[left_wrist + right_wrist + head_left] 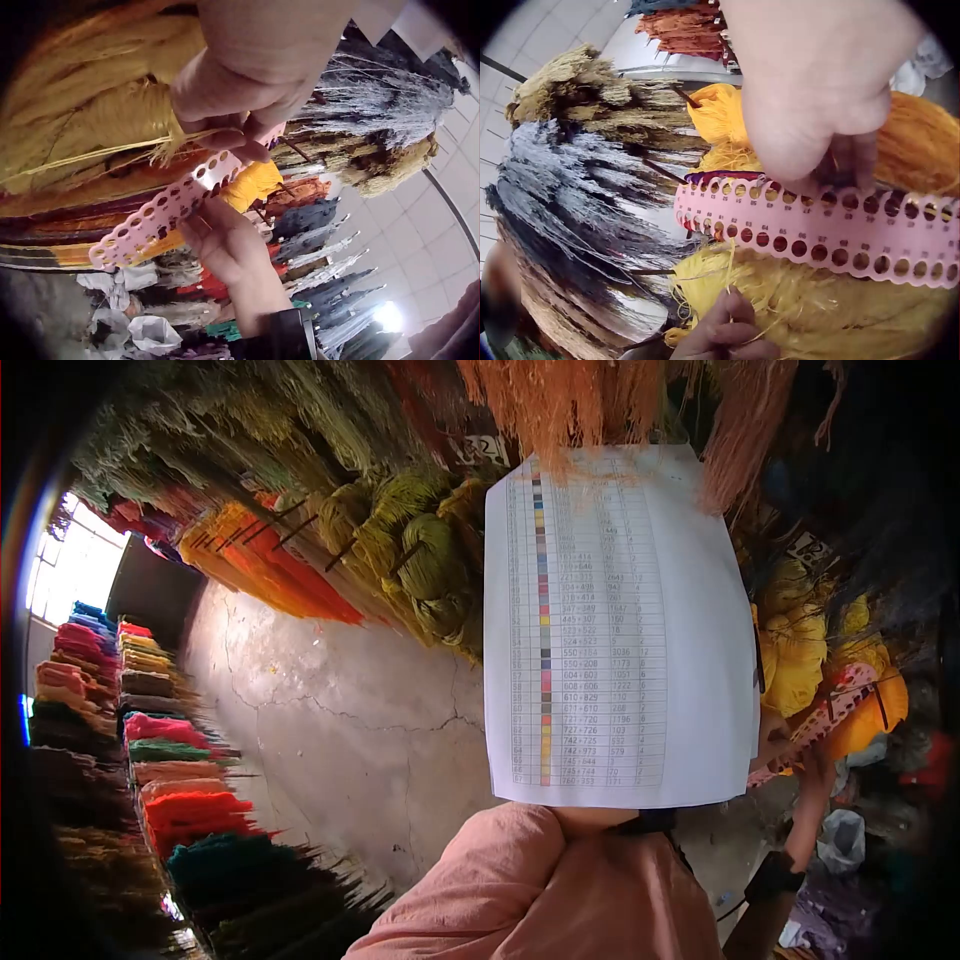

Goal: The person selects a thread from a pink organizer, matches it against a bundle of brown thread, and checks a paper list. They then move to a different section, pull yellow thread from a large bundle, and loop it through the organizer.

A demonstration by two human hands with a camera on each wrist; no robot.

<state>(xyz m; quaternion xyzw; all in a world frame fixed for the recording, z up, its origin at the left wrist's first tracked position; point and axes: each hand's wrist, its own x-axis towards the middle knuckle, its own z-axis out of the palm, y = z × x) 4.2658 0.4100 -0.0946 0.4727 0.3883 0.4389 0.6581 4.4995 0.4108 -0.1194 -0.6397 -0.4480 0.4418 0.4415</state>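
Observation:
A pink perforated strip [838,710] with numbered holes is gripped by my right hand [815,772], whose fingers go behind it in the right wrist view. In the left wrist view my left hand [251,82] pinches a thin yellow thread [97,163] just above the strip [161,214]. The right wrist view has the left fingertips [735,315] on that thread, below the strip [802,229] and over a pale yellow skein [802,292]. In the head view the left hand [772,735] is partly hidden behind a printed sheet [700,660].
Orange yarn [560,405] hangs over the sheet's top. Green skeins [430,550] hang left of it, yellow ones [795,660] right. Stacks of coloured yarn [195,815] line the far left, beside a cracked floor [330,690]. Plastic bags [842,838] lie at lower right.

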